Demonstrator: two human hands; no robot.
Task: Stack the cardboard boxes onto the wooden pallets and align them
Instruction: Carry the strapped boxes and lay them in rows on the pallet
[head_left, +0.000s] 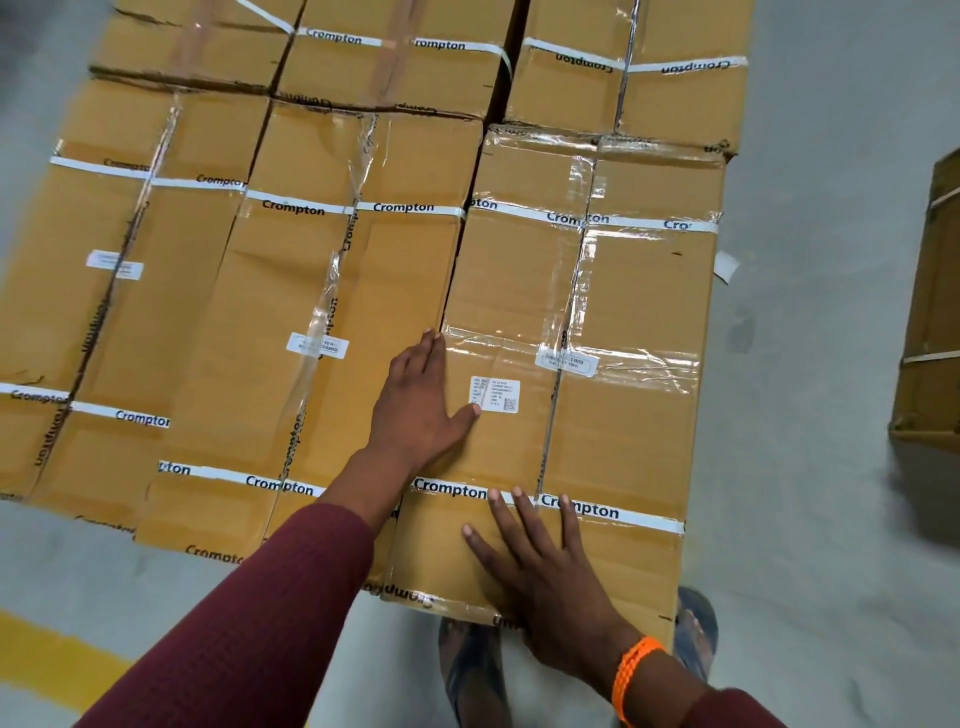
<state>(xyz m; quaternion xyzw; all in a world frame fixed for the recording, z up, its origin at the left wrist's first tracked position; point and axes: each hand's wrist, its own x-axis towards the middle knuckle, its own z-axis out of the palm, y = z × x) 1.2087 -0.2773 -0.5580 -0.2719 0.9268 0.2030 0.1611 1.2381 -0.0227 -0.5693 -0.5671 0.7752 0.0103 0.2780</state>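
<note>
A row of taped cardboard boxes (171, 291) fills nine to twelve o'clock. The left hand (423, 402) lies flat, fingers spread, at centre on the nearest box (613, 415). The right hand (545, 577) presses flat at five o'clock. Another box (930, 322) sits at three o'clock.

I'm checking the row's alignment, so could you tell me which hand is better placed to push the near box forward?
Probably the right hand: it lies flat by the near box's front edge. The left hand rests farther up, over the side seam.
</note>
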